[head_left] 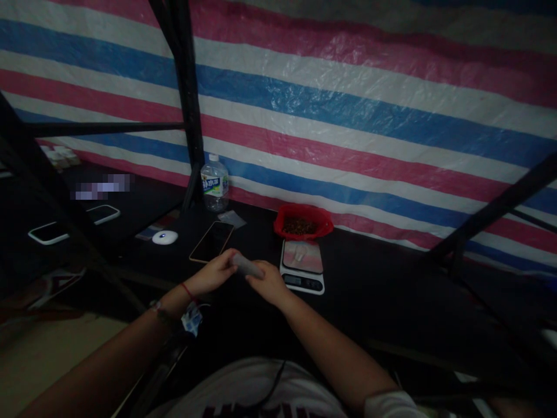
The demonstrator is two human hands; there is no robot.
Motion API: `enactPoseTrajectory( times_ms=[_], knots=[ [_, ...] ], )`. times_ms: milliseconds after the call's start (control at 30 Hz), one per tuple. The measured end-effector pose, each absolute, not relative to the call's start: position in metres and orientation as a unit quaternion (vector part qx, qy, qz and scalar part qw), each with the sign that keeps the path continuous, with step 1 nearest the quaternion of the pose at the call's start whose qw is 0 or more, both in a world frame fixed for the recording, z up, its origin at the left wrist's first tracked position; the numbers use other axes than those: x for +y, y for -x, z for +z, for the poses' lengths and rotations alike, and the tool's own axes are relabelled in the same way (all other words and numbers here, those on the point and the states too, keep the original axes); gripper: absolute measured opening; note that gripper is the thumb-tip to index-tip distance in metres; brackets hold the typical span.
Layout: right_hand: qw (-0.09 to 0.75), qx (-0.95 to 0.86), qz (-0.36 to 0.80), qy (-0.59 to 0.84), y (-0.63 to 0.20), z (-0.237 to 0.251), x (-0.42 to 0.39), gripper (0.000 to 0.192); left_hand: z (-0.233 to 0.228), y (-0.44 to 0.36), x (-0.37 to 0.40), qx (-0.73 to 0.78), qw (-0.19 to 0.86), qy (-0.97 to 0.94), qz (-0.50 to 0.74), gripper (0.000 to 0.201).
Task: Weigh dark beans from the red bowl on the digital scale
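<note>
Between my two hands is a small, translucent, whitish plastic bag [247, 266], held above the front edge of the black table. My left hand [220, 270] pinches its left end, and my right hand [268, 283] grips its right end. What the bag contains, if anything, I cannot make out. Just right of my right hand sits a white digital kitchen scale [303, 284] with a small clear object [299, 253] on its plate. Behind the scale, a red bag [325, 225] with its mouth spread holds many small brown pieces [299, 225].
A phone [212, 241] lies behind my left hand, with a white mouse-like object [165, 237] to its left. Near the wall are a clear plastic bottle [215, 184] and a flat clear bag [232, 219]. Black frame posts [186, 87] stand before striped sheeting [348, 116].
</note>
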State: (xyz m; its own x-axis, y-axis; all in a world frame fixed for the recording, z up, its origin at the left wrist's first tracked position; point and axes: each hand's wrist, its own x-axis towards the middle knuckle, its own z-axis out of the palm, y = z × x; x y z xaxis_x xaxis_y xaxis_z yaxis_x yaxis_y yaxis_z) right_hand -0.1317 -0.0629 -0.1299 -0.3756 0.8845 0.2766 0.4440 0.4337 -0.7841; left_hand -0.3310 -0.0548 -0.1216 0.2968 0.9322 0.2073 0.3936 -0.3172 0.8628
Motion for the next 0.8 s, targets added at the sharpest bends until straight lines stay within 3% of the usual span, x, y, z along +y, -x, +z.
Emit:
enactPoseTrajectory(
  times_ms=[133,333,800],
  knots=[
    [0.346,-0.786,0.298,0.417,0.132,-0.130,-0.065,0.025,-0.119,0.333,-0.059,0.447,0.376,-0.740,0.334,0.034],
    [0.338,-0.796,0.293,0.407,0.131,-0.135,-0.063,0.014,-0.117,0.335,-0.059,0.444,0.379,-0.753,0.304,0.029],
    [0.401,-0.726,0.364,0.425,0.112,-0.110,-0.069,0.023,-0.087,0.332,-0.066,0.454,0.520,-0.622,0.370,0.036]
  ],
)
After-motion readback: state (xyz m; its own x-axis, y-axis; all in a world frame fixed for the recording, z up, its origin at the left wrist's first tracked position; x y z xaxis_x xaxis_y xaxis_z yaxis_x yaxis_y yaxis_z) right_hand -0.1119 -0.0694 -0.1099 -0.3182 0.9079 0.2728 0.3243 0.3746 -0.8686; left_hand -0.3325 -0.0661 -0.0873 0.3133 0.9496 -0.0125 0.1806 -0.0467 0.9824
